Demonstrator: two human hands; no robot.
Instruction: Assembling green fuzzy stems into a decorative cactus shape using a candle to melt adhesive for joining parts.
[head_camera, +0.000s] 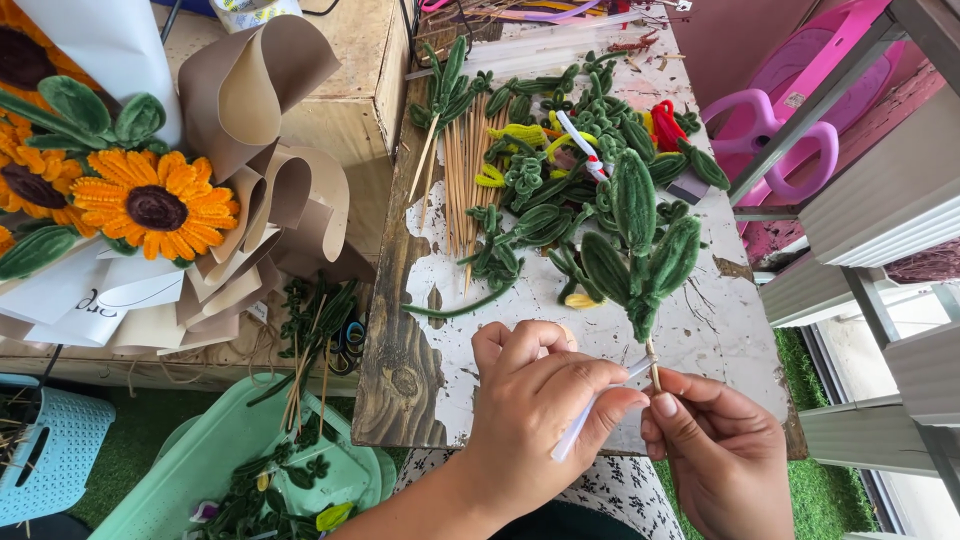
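Note:
My right hand (722, 450) pinches the thin wooden stick of a green fuzzy leaf cluster (640, 250) that stands up over the worn white board (720, 330). My left hand (535, 410) holds a white pipe cleaner (590, 412) against the base of that stick, fingers curled around it. Both hands hover at the board's near edge.
Loose green chenille leaves (540, 180), wooden skewers (460, 170) and yellow and red pieces litter the board. A sunflower bouquet (150, 200) in tan paper lies at left. A mint green tray (230, 470) with more leaves sits below. Pink plastic items (790, 110) are at right.

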